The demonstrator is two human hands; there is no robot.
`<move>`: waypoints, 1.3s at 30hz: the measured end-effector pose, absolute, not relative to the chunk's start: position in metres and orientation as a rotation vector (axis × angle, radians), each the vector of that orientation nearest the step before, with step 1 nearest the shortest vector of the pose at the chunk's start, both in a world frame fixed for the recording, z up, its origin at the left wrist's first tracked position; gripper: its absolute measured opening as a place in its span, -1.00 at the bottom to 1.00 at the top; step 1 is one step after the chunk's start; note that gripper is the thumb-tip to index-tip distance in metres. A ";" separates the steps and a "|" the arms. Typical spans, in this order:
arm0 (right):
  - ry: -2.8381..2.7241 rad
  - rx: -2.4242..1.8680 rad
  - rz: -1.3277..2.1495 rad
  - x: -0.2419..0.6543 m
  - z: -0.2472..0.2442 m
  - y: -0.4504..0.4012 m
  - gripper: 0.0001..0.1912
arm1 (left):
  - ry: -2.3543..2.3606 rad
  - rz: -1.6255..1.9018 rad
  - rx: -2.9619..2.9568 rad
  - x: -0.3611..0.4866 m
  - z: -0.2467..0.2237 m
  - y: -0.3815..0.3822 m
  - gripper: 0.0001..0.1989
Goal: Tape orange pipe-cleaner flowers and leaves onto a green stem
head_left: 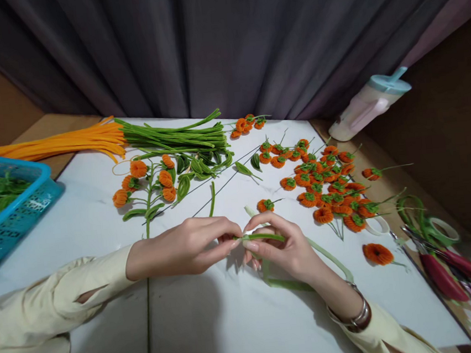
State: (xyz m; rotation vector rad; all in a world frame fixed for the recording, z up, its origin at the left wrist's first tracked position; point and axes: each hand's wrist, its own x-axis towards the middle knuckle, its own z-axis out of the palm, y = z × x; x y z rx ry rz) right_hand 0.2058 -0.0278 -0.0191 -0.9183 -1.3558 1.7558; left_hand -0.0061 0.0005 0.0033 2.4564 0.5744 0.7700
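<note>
My left hand [198, 245] and my right hand [282, 245] meet over the white tabletop, thumbs and fingertips pinched close together. Between them is a short green pipe cleaner [271, 236], whose right end shows above my right fingers. A pale green strip of tape [290, 285] loops on the table under and behind my right hand; whether it joins the pipe cleaner is hidden by the fingers. Just beyond my left hand lies another short green pipe cleaner [212, 199]. A stem bearing orange pipe-cleaner flowers [138, 168] and leaves rests past my left wrist.
Many orange pumpkin-like pipe-cleaner pieces [319, 182] cover the right side. Long orange [61, 142] and green pipe cleaners [173, 136] lie at the back, near green leaves [201, 167]. A blue basket [18, 214] stands left, a tumbler [364, 106] back right, red-handled pliers [443, 278] right.
</note>
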 end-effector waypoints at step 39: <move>-1.014 -0.837 2.085 0.205 -0.020 -0.022 -0.86 | 0.389 0.746 3.115 -0.010 -0.002 0.003 -0.76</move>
